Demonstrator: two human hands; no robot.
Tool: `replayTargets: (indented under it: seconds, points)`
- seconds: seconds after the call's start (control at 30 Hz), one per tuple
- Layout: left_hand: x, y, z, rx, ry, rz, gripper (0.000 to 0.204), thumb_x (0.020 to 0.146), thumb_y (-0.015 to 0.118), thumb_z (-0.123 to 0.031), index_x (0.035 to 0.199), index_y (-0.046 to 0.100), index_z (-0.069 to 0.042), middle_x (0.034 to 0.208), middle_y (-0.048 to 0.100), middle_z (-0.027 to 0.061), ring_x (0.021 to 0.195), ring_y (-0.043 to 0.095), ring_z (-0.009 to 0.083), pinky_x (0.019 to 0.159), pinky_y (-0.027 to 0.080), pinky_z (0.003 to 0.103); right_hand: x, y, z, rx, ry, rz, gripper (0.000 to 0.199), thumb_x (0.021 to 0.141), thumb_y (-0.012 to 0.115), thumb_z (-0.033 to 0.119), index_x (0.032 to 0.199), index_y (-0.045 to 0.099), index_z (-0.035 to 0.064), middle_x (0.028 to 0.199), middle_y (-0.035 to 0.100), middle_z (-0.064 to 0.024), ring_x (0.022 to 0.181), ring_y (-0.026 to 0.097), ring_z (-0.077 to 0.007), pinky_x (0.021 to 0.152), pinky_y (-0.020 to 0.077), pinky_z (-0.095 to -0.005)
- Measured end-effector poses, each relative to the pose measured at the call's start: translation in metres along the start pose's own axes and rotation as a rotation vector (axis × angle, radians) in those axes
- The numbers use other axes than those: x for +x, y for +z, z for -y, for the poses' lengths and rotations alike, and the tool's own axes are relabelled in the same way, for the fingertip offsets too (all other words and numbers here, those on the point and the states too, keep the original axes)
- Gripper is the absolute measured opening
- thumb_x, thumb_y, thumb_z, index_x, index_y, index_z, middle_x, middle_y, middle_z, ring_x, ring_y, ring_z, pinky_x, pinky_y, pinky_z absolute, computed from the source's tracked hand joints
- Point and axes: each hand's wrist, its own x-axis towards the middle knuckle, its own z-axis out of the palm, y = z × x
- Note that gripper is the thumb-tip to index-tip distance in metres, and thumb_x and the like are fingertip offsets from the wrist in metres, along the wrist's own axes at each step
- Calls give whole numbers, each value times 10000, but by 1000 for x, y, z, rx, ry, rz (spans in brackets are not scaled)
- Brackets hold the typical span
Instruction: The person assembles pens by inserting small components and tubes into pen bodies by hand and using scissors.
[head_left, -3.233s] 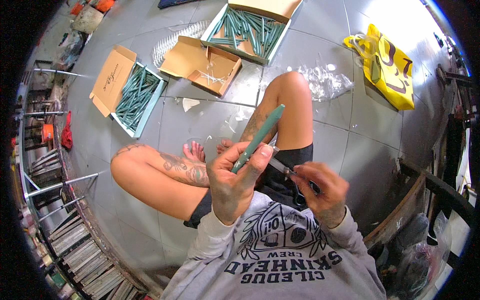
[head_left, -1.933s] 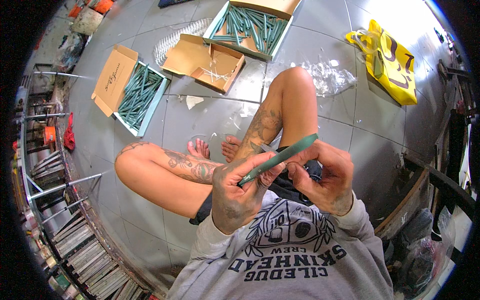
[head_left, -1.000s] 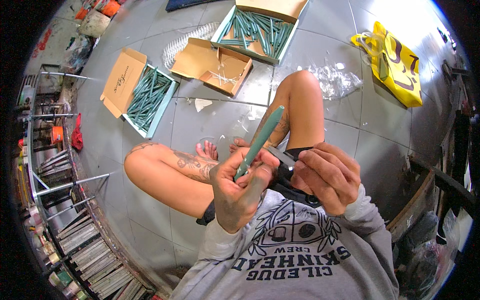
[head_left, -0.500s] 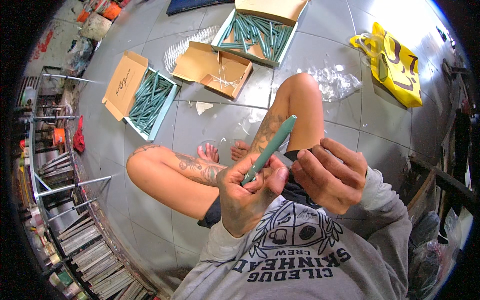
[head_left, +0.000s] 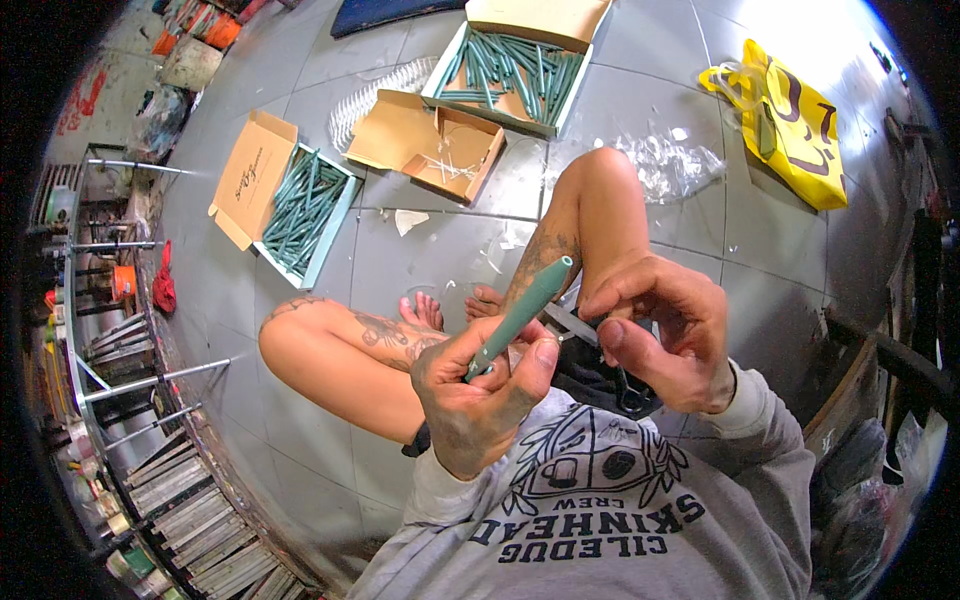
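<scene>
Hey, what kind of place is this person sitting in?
Probably a small workshop or packing room. The left hand holds a green tube, open cardboard boxes of the same tubes lie on the tiled floor, and metal racks line one side.

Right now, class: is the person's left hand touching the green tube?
Touching. The head view shows the left hand wrapped around the lower end of the green tube, thumb and fingers pressed against it.

Green tube (head_left: 520,315), tilted up-right, gripped at lower end.
</scene>
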Motion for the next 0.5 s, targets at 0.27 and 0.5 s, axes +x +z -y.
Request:
replayTargets:
  seconds: [0.27,0.5]
  points:
    - [0,10,-3,-53,72,-11,190,785,714,27,961,657,71,766,633,13,678,535,25,569,433,143,0,-4,2,-8,116,130,100,824,677,8,904,618,23,839,613,-3,671,499,-11,531,366,-184]
    - [-1,10,-3,-69,48,19,214,818,677,-25,1009,638,63,759,603,10,657,509,23,573,417,156,0,4,2,-12,-1,74,89,818,663,-3,893,614,8,834,622,-37,693,551,-93,584,423,-227]
